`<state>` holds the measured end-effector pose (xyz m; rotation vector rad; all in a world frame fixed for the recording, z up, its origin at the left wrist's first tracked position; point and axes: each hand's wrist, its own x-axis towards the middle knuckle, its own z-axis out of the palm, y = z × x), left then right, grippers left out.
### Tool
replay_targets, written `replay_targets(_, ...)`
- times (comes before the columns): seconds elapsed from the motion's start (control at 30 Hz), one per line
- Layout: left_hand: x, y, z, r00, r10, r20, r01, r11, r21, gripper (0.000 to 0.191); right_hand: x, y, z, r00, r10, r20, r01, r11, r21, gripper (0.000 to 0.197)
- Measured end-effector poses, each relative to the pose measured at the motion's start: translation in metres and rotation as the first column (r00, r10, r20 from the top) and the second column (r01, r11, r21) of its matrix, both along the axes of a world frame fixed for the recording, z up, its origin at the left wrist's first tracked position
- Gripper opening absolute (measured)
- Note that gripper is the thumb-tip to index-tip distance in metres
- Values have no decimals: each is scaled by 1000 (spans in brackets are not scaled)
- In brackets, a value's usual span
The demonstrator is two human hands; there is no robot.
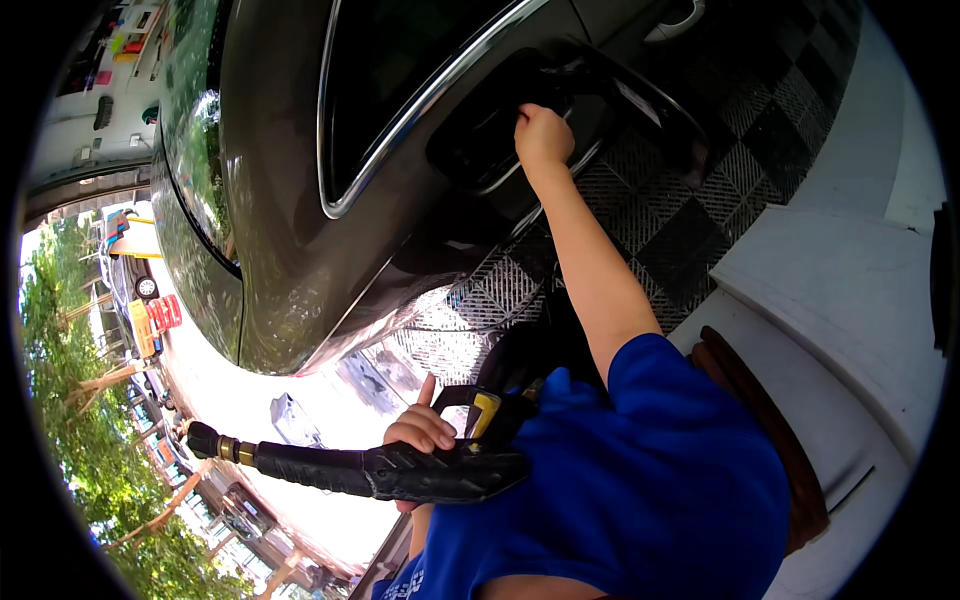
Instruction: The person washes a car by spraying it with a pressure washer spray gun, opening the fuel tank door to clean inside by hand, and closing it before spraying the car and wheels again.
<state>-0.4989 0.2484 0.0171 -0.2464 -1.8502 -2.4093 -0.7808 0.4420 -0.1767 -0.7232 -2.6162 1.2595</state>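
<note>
My left hand (421,430) grips a black pressure-washer spray gun (442,474) with a yellow trigger (484,415). Its barrel points left and ends in brass fittings (236,451) and a black tip (201,439). My right hand (544,139) reaches up to the open fuel-filler recess (472,142) in the side of a dark car (285,300). Its fingers are curled at the recess edge, and the fingertips are lost in shadow, so what they hold is hidden. The fuel door (652,112) stands swung out to the right, with a label inside.
Black-and-grey grid floor tiles (682,232) lie beside the car. White cabinet-like surfaces (825,262) and a brown curved edge (765,442) stand close on my right. Outside, a grey object (294,420) sits on the bright pavement, with parked cars (247,510) and trees beyond.
</note>
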Motion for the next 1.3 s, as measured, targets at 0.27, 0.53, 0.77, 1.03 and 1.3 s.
replay_targets(0.27,-1,-5,-3,1000,13,-14,-13,1000,8,71,1,3,-2,999,45,26,-47,997,62,9)
replay_targets(0.53,-3,-8,-4,999,20,-28,-19,999,30,74,-13,23,-9,994,108,13,-106,937,334,16)
replay_targets(0.77,-4,-11,0,1000,9,1,-9,1000,17,73,-12,13,-2,991,126,47,-134,954,269,6)
replay_targets(1.03,-12,-7,0,999,-51,0,51,998,-22,70,-29,19,11,940,213,267,-280,928,244,9)
replay_targets(1.3,-9,-10,0,1000,-22,7,22,1000,18,73,-23,14,-5,969,209,134,-243,909,338,10)
